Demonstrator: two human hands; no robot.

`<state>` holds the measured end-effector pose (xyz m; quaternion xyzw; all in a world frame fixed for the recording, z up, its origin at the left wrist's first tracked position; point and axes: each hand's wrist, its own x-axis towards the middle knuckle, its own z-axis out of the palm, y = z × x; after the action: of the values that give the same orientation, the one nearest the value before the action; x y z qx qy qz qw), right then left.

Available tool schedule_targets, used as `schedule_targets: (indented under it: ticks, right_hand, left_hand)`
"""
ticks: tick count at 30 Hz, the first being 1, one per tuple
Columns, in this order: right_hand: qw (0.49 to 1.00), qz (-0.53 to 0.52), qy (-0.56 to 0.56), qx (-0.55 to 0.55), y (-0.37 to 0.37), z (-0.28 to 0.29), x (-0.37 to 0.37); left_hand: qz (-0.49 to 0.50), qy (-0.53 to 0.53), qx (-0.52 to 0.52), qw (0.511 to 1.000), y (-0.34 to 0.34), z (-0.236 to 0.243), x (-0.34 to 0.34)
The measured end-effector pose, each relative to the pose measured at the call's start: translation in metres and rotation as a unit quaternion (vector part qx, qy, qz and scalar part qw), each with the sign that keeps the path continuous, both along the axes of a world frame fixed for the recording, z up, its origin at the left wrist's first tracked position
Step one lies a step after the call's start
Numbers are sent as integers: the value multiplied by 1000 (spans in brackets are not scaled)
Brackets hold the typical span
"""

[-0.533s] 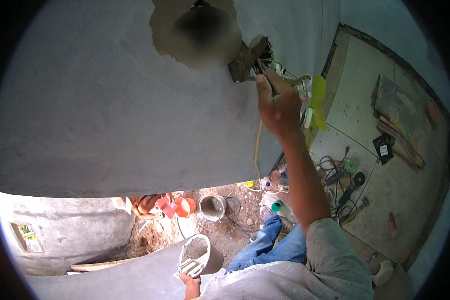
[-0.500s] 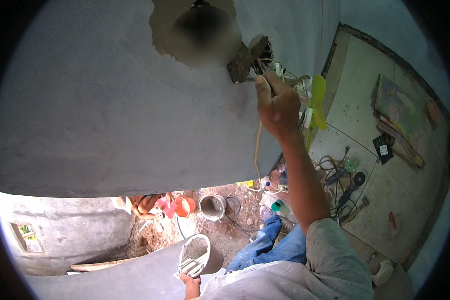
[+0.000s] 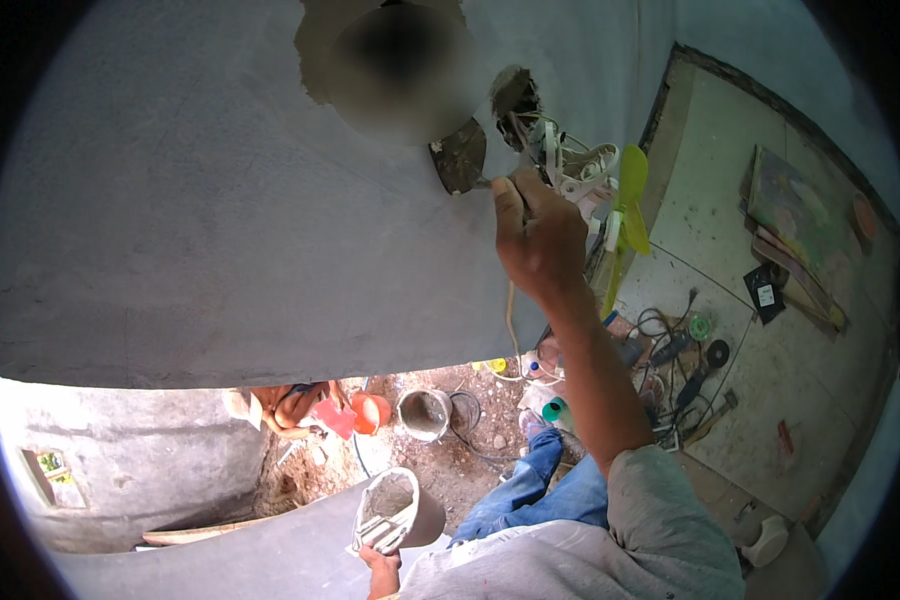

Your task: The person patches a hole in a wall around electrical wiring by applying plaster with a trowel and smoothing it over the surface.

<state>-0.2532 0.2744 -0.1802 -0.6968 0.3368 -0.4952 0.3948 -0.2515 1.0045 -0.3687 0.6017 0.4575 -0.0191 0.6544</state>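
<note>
In front of the grey plastered wall [image 3: 240,220], my right hand [image 3: 542,235] is closed round the handle of a putty knife [image 3: 460,158]. Its wide, dirty metal blade points up and left, near or against the wall; I cannot tell which. Right of the blade is a rough hole [image 3: 515,95] in the wall, with wires and a white fan [image 3: 585,170] with yellow-green blades beside it. Low in view, my left hand [image 3: 382,570] grips the rim of a bucket [image 3: 428,515] with pale strips at its mouth.
Below, a co-worker [image 3: 295,408] crouches beside an orange bucket [image 3: 371,411]; another bucket [image 3: 425,414] stands on rubble. Cords and power tools [image 3: 695,380] lie on the tiled floor to the right, with stacked boards [image 3: 805,230] farther off. A blurred patch covers part of the upper wall.
My right hand and the putty knife have moved left and slightly down, away from the hole, which shows more fully now. The left hand and its bucket have stayed put.
</note>
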Motion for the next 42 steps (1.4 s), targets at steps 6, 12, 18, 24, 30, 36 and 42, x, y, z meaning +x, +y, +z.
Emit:
schedule_targets:
  ticks: [6,12,18,24,30,36,42]
  right_hand:
    - [1000,25,-8,-9,13,-1,-8]
    - [999,-33,-31,15,-21,-7,-6]
    - [998,-11,-42,36,-27,-4,6]
    - [999,0,-17,46,-4,-7,5]
    - [999,13,-14,47,21,-1,4]
    - [998,36,-20,55,39,-1,0]
    - [993,55,-42,91,46,17,-13]
  left_hand:
    - [-17,3,-1,1000,2,2,-2]
    - [0,-12,-19,1000,-3,2,-1]
    - [11,-8,1,1000,1,-3,-1]
    - [30,16,-12,999,-1,0,-2]
    - [54,2,9,998,-6,-3,-1]
    - [12,-20,-85,996,3,-7,6]
    - [5,-65,-94,993,8,-22,21]
